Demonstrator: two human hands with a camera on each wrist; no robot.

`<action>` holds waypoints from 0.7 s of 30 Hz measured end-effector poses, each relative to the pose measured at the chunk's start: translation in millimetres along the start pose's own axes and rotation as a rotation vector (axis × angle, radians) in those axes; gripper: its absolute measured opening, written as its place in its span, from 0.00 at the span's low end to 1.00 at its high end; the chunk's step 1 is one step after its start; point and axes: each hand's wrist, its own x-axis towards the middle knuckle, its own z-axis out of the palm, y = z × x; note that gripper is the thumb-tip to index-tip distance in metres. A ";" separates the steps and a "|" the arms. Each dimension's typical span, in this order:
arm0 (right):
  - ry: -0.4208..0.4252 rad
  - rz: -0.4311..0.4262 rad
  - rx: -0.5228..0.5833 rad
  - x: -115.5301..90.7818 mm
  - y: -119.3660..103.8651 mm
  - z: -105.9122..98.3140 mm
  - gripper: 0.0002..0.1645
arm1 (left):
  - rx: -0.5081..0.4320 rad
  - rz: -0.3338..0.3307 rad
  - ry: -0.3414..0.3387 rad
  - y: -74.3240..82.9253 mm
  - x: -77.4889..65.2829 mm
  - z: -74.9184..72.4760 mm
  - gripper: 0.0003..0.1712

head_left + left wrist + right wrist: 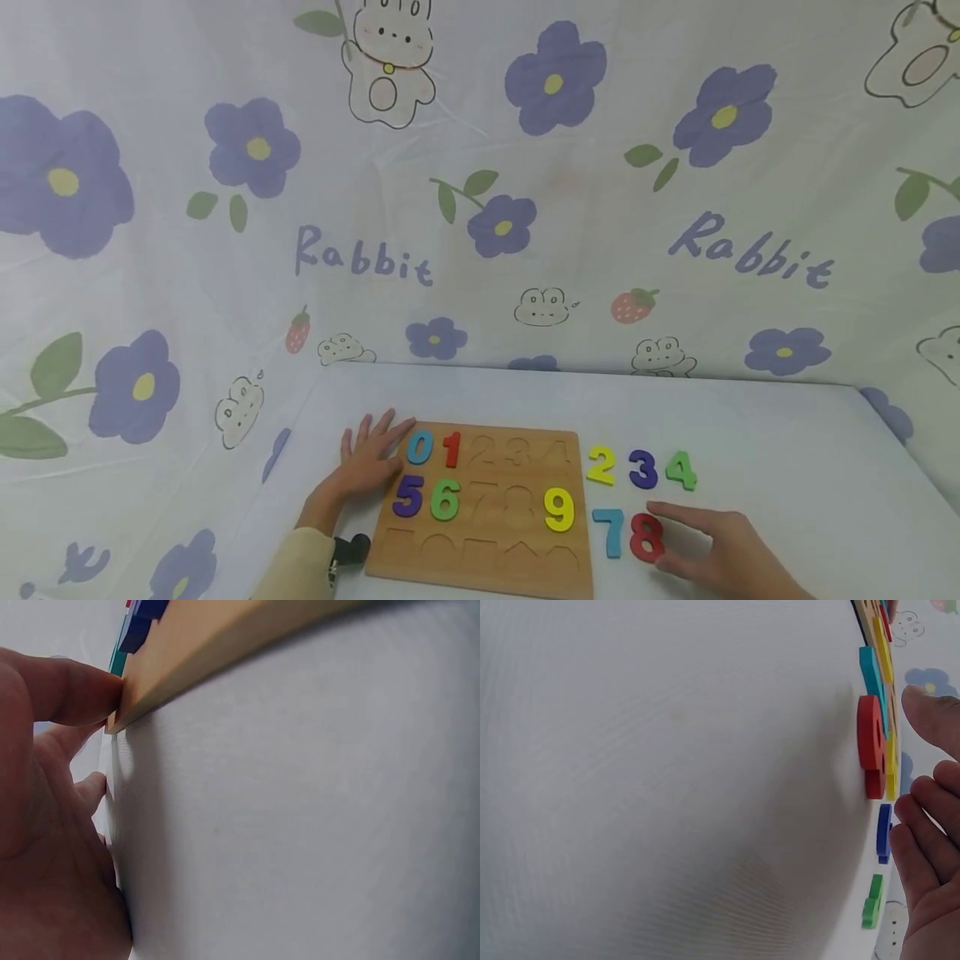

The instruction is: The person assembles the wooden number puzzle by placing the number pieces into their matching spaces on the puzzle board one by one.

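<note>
The left hand [367,462] rests at the upper left corner of a wooden number puzzle board [480,571], its fingers spread. In the left wrist view, its thumb [94,696] touches the board's edge. Beyond the board's right side, the right hand [723,542] hovers by a red number 8 [637,544], thumb and fingers apart around it. A gap shows between that hand and the red piece in the right wrist view. Left of the 8 lies a light blue 7 [614,533]. Above them sit a yellow 2 [602,477], a purple 3 [651,476] and a green 4 [684,476].
On the board are a blue 0 [412,450], red 1 [453,451], purple 5 [409,503], green 6 [437,502] and yellow 9 [551,504]. Other recesses show bare wood, the bottom row being shapes. A patterned cloth [585,183] hangs behind the white table [810,450].
</note>
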 end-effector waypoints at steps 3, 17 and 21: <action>0.002 0.029 -0.003 0.5 0.3 2.8 0.43 | -0.003 0.000 0.007 0.2 0.2 0.2 0.43; -0.007 0.137 -0.004 8.8 9.4 21.9 0.43 | -0.004 0.009 0.012 2.6 -2.1 0.2 0.42; 0.025 0.126 -0.013 8.4 8.6 24.7 0.41 | -0.001 0.011 0.014 1.9 -1.8 -0.6 0.43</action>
